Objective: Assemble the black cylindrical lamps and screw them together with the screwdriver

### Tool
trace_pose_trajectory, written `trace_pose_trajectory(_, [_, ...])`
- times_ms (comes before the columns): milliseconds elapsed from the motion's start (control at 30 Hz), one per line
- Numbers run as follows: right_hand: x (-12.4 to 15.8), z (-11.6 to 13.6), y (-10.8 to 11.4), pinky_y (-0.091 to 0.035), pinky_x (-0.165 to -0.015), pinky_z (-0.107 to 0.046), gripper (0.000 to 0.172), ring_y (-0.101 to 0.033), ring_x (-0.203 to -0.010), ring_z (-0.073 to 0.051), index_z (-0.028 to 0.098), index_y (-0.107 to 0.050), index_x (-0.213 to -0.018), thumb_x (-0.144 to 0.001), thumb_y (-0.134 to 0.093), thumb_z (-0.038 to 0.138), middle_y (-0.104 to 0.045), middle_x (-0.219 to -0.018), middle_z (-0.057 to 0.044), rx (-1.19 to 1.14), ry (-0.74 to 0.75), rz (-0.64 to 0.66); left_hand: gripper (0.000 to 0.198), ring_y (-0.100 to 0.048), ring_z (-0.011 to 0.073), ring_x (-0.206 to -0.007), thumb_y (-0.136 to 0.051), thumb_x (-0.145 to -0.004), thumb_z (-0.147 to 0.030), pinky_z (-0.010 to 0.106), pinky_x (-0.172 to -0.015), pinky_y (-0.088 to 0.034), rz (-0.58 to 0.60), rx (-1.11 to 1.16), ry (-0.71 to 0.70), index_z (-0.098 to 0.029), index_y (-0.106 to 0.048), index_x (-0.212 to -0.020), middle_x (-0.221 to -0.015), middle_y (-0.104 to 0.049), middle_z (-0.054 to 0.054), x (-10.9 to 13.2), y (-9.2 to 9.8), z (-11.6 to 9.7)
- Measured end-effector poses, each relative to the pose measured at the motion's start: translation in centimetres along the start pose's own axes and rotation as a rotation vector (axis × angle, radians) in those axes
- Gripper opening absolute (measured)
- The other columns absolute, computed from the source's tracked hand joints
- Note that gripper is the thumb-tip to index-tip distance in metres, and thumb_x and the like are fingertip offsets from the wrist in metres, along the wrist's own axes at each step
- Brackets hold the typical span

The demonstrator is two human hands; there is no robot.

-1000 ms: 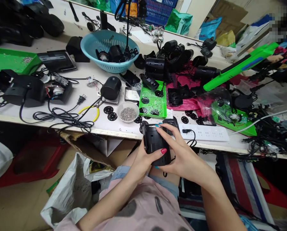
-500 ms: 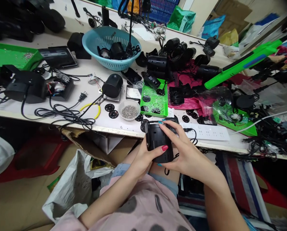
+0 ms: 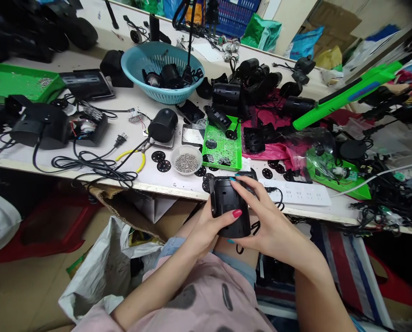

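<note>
A black rounded plastic housing [image 3: 231, 207] is held over my lap, just off the front edge of the workbench. My left hand [image 3: 209, 226] grips its left side, the thumb with a red nail lying across the front. My right hand [image 3: 266, 214] spans it from the right, fingers on the top edge and thumb under the bottom. A black cord hangs behind it, partly hidden by my right hand. Beyond it on the bench stand a clear bowl of small screws [image 3: 186, 162] and several black perforated discs [image 3: 163, 166].
A blue colander [image 3: 161, 94] holds black parts. A green mesh tray [image 3: 223, 159], yellow-handled pliers [image 3: 142, 161] and coiled black cables [image 3: 98, 163] lie on the bench. To the right are a white power strip [image 3: 304, 193] and a bright green electric screwdriver [image 3: 344, 99].
The view has shifted slightly, so the bench things sit a little lower and to the right. Both hands keep their hold, and the housing looks tilted very slightly differently.
</note>
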State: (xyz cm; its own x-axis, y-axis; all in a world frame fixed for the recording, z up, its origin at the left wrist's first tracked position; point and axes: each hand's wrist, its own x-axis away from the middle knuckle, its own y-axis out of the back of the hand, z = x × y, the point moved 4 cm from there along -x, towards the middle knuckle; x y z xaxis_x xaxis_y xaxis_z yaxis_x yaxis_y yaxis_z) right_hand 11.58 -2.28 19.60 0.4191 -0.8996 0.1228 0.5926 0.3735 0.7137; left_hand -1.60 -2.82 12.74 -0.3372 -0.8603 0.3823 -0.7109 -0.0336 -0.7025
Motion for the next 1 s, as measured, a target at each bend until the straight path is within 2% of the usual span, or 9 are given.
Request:
trace_pose_trajectory(100, [0.0,0.0,0.0,-0.05,-0.112,-0.043,0.097,-0.04,-0.144,-0.027,0.042,-0.022,-0.156,-0.077,-0.075,0.022,-0.015,-0.162,-0.003,-0.027,-0.011,0.004,0.081,-0.053,0.0328,-0.131,-0.09,-0.066,-0.033,0.04,-0.107,-0.044,-0.024,-0.022,0.015,-0.023,-0.056,-0.139,-0.132,-0.066,0.008,0.1,-0.1,-0.1])
trace_pose_trajectory(300, [0.3,0.3,0.4,-0.059,-0.1,-0.036,0.096,-0.039,-0.144,-0.027,0.043,-0.023,-0.155,-0.077,-0.074,0.02,-0.014,-0.162,-0.002,-0.019,-0.006,-0.047,0.085,-0.055,0.0322,-0.129,-0.09,-0.066,-0.034,0.04,-0.105,-0.045,-0.025,-0.026,0.009,-0.023,-0.053,-0.141,-0.132,-0.066,0.009,0.0,-0.4,-0.2])
trace_pose_trajectory(400, [0.3,0.3,0.4,-0.058,-0.102,-0.036,0.097,-0.041,-0.143,-0.027,0.043,-0.023,-0.155,-0.077,-0.075,0.02,-0.014,-0.162,-0.001,-0.022,-0.012,-0.029,0.083,-0.055,0.0311,-0.128,-0.088,-0.068,-0.034,0.039,-0.105,-0.045,-0.022,-0.036,0.011,-0.023,-0.052,-0.142,-0.131,-0.066,0.008,-0.1,-0.4,-0.1])
trace_pose_trajectory(600, [0.2,0.0,0.6,-0.055,-0.107,-0.039,0.096,-0.031,-0.149,-0.028,0.042,-0.022,-0.156,-0.078,-0.074,0.021,-0.014,-0.163,-0.002,-0.003,0.001,-0.041,0.079,-0.056,0.0292,-0.126,-0.087,-0.069,-0.031,0.038,-0.105,-0.045,-0.008,-0.045,-0.009,-0.023,-0.053,-0.14,-0.13,-0.067,0.007,-0.2,-0.4,0.1])
trace_pose_trajectory(700, [0.2,-0.1,0.6,-0.052,-0.11,-0.041,0.096,-0.031,-0.149,-0.028,0.041,-0.022,-0.156,-0.078,-0.075,0.022,-0.013,-0.163,-0.003,-0.023,0.004,-0.014,0.079,-0.054,0.0288,-0.128,-0.087,-0.069,-0.032,0.037,-0.105,-0.044,-0.006,-0.061,-0.005,-0.023,-0.053,-0.14,-0.133,-0.065,0.007,-0.2,-0.3,0.1])
trace_pose_trajectory(833, [0.4,0.2,1.1,-0.047,-0.114,-0.042,0.097,-0.029,-0.15,-0.027,0.041,-0.023,-0.156,-0.077,-0.077,0.022,-0.017,-0.162,-0.003,0.034,0.025,-0.043,0.075,-0.057,0.0277,-0.124,-0.088,-0.07,-0.035,0.036,-0.103,-0.046,0.017,-0.066,0.006,-0.023,-0.055,-0.136,-0.128,-0.067,0.006,-0.1,-0.3,0.0])
trace_pose_trajectory(1000, [0.5,0.2,1.0,-0.054,-0.107,-0.041,0.096,-0.03,-0.15,-0.03,0.041,-0.023,-0.156,-0.078,-0.075,0.022,-0.015,-0.163,-0.004,0.009,0.009,-0.025,0.076,-0.057,0.0283,-0.124,-0.088,-0.069,-0.036,0.037,-0.102,-0.047,0.014,-0.057,0.008,-0.024,-0.055,-0.136,-0.127,-0.067,0.006,-0.1,-0.4,0.0])
